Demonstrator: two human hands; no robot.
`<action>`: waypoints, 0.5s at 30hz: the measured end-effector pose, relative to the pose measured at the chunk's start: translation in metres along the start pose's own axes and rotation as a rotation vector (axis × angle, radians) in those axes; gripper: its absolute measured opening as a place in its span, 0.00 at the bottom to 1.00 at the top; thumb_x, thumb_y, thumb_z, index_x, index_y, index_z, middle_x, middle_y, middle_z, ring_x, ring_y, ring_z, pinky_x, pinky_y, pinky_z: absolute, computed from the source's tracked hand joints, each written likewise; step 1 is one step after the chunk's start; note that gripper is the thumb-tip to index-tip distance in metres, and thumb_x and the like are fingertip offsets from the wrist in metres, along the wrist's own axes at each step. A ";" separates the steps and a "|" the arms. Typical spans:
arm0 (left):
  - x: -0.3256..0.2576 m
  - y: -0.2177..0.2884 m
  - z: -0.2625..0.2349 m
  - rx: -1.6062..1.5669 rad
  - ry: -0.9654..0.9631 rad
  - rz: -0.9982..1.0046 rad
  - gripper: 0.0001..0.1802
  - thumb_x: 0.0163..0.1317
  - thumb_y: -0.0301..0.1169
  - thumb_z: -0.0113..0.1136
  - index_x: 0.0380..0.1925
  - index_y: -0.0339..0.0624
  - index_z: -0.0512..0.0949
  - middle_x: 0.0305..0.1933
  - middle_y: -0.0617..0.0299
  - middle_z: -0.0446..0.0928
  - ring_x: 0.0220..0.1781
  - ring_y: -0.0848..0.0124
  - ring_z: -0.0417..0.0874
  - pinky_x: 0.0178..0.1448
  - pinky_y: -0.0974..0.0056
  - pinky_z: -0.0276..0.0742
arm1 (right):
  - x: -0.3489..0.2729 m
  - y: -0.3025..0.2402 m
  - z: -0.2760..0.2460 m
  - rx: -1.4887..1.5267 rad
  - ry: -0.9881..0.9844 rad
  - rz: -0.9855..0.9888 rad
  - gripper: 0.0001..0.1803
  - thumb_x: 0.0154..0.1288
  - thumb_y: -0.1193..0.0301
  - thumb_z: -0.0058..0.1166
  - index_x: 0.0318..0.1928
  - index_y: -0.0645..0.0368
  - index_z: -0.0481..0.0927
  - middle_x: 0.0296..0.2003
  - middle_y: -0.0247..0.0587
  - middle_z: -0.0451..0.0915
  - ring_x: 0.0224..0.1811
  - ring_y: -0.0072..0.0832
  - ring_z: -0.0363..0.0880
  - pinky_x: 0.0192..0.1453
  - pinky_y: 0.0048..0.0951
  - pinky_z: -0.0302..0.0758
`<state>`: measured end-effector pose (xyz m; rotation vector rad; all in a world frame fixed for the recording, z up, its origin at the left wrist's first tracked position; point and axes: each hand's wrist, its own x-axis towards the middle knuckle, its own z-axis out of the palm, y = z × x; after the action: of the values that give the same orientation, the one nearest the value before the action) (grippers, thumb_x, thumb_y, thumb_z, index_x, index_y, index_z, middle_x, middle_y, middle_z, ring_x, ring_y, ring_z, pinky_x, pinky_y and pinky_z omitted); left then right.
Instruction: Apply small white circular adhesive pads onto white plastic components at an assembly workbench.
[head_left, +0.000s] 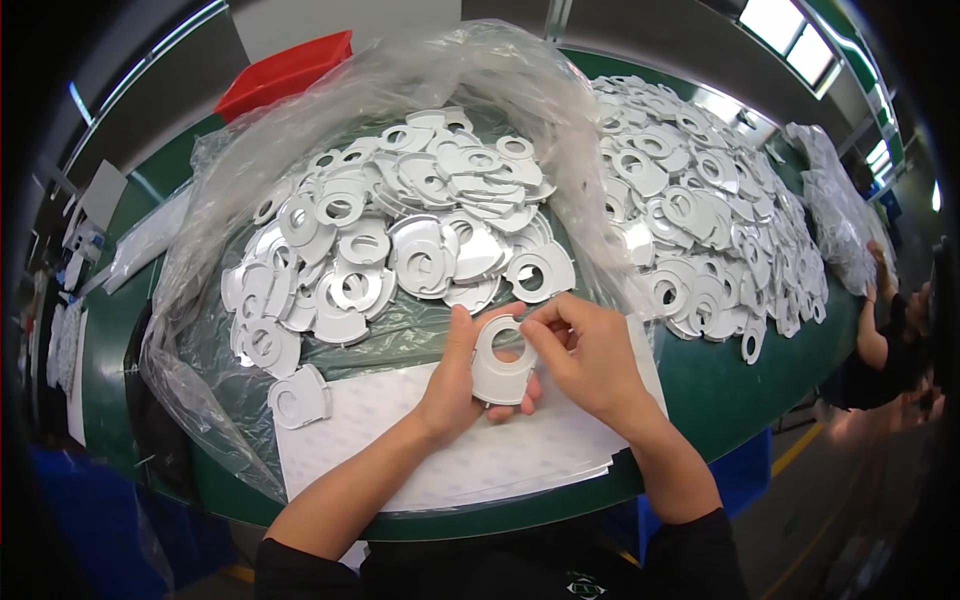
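Observation:
A white plastic ring-shaped part (498,383) with a large round hole is held up above the white sheets (400,440). My left hand (455,385) grips it from the left, thumb along its edge and fingertips showing beneath it. With thumb and forefinger pinched at the ring's upper right rim, my right hand (590,360) also holds the part. Just beyond my hands lies a heap of similar white parts (420,262) on a clear plastic bag (230,190). One single part (300,398) rests at the left corner of the sheets.
A second big heap of white parts (700,210) covers the table's right side. At the back left stands a red bin (285,75). Another person (890,340) is at the far right, beside crumpled plastic film (835,215). The green table (740,385) has a curved-looking front edge.

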<state>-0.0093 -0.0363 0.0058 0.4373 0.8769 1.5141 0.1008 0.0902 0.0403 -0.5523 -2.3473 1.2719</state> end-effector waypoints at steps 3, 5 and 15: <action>0.000 -0.001 0.002 -0.017 -0.020 -0.035 0.45 0.63 0.69 0.17 0.67 0.47 0.51 0.31 0.48 0.76 0.26 0.66 0.79 0.20 0.70 0.61 | 0.001 0.004 0.005 0.013 0.070 -0.007 0.11 0.60 0.72 0.59 0.27 0.65 0.74 0.21 0.40 0.77 0.19 0.20 0.75 0.24 0.22 0.69; 0.000 0.001 0.005 -0.027 -0.025 -0.052 0.44 0.63 0.68 0.17 0.66 0.47 0.53 0.29 0.49 0.76 0.26 0.65 0.79 0.19 0.70 0.61 | 0.001 0.007 0.003 0.078 0.028 0.031 0.11 0.61 0.71 0.59 0.27 0.65 0.74 0.20 0.37 0.76 0.19 0.18 0.72 0.23 0.21 0.67; -0.021 0.064 -0.012 1.359 0.497 0.731 0.21 0.62 0.30 0.56 0.55 0.38 0.69 0.51 0.53 0.74 0.53 0.57 0.75 0.55 0.59 0.71 | 0.024 0.032 -0.067 1.158 0.624 0.035 0.14 0.69 0.61 0.50 0.48 0.57 0.75 0.42 0.33 0.74 0.36 0.16 0.70 0.38 0.16 0.69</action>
<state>-0.0572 -0.0556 0.0497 1.5157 2.3025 1.4567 0.1209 0.1653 0.0503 -0.4633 -0.8630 1.8334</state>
